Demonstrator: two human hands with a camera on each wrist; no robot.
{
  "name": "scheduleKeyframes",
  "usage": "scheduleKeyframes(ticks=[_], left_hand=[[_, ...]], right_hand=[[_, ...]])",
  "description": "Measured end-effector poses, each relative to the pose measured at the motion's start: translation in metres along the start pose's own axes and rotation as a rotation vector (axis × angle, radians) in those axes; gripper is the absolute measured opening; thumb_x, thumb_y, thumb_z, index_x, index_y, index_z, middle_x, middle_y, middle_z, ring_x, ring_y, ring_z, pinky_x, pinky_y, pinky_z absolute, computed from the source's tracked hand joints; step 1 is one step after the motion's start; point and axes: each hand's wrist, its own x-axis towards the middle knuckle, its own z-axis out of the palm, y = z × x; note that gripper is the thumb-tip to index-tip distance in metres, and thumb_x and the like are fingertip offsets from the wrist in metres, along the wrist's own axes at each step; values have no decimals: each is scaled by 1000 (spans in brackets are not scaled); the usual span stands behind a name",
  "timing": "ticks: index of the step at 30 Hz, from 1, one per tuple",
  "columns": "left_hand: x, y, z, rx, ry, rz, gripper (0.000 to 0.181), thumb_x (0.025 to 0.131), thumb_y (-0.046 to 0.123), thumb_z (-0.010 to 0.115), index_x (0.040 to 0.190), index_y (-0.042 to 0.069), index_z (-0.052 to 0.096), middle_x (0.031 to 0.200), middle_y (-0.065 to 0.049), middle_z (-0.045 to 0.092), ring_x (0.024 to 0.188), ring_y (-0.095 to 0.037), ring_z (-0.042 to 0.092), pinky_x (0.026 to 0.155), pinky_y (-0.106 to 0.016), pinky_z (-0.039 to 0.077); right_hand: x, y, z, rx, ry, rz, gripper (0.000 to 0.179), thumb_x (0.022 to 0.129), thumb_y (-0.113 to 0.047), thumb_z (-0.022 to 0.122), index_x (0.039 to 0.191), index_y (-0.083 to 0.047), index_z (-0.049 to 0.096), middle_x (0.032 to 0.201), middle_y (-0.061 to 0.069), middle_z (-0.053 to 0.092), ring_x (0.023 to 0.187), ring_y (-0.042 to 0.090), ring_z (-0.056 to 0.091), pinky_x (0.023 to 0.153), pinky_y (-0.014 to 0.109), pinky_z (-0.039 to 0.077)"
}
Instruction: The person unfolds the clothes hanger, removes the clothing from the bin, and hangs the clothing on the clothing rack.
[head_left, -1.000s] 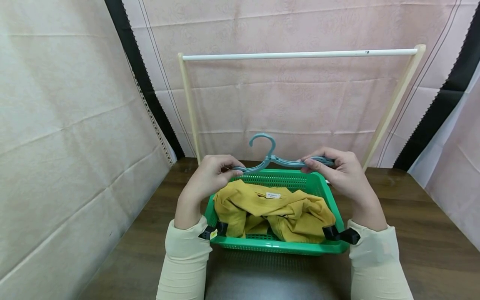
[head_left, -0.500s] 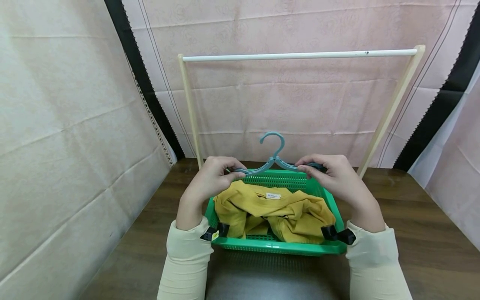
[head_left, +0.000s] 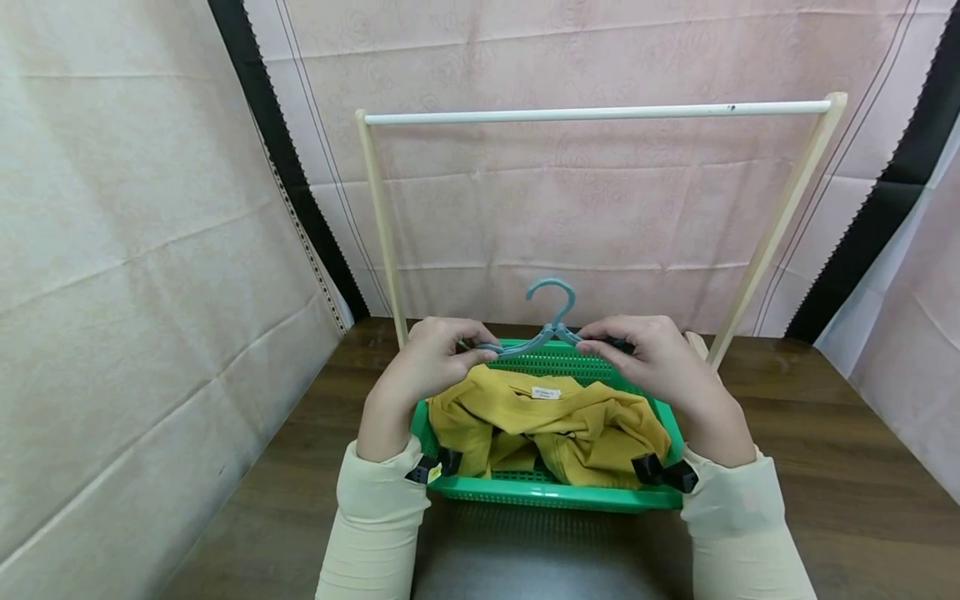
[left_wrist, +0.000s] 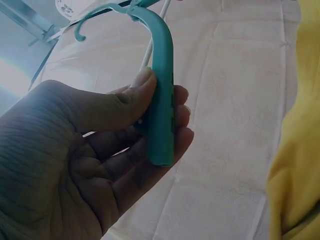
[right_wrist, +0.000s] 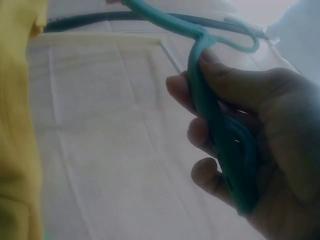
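Observation:
A blue-green clothes hanger (head_left: pixel 534 340) is held between both hands over the far part of a green basket (head_left: pixel 555 495), its hook pointing up. My left hand (head_left: pixel 435 360) pinches the left arm of the hanger, thumb on one side and fingers on the other, as the left wrist view shows. My right hand (head_left: pixel 654 354) grips the right arm close to the neck; in the right wrist view the fingers curl round it. Below the hanger, a mustard-yellow garment (head_left: pixel 547 417) with a white label lies bunched in the basket.
A rack with a white rail (head_left: pixel 600 113) and cream posts stands behind the basket on the dark wooden table (head_left: pixel 285 492). Pale fabric walls (head_left: pixel 165 250) with black strips enclose the table at the back and sides.
The right hand has moved left along the hanger toward its neck, coming closer to the left hand. The hook has shifted right and slightly down. The garment and basket stay put.

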Motion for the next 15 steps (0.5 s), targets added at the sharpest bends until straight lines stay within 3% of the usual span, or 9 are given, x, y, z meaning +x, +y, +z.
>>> scheduleKeyframes(ticks=[6,15], left_hand=[[0,-1,-1,27,-2,0,5,91,19,77,96,18,79,92,11,70,77,-7,60,65,-29,49],[-1,-5,-2,12,-18,-22,6,91,15,77,96,15,78,92,10,68,74,-9,58,68,-29,51]], right_hand=[[-1,0,-1,32,-33,12,21,83,-3,81,100,-14,77,90,-11,73,76,4,66,66,15,51],[-3,1,-3,39,-62,48,17,87,-5,79,100,-15,77,89,-12,73,77,3,66,67,16,52]])
